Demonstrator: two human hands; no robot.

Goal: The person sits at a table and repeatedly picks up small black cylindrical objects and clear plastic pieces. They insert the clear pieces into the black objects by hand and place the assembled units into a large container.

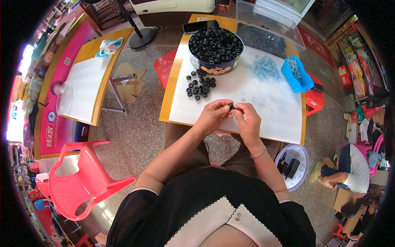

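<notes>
My left hand (214, 115) pinches a small black ring-shaped part (231, 106) between thumb and fingertips, over the table's near edge. Against the right side of this part, my right hand (248, 122) has its thumb and forefinger closed in a pinch; what they hold, if anything, is too small to make out. Beyond my left hand, several loose black ring-shaped parts (199, 87) lie on the white table top (230, 88). Behind them stands a round tin (214, 68) heaped with more of these parts. Small clear-bluish slender pieces (265, 69) are spread at the right.
A blue tray (305, 85) of clear pieces sits at the table's right edge. Behind the tin are a phone (200, 26) and a clear plastic box (263, 35). A pink chair (88, 175) stands left; a lilac basin (306, 164) is at right. Another person (349, 173) bends farther right.
</notes>
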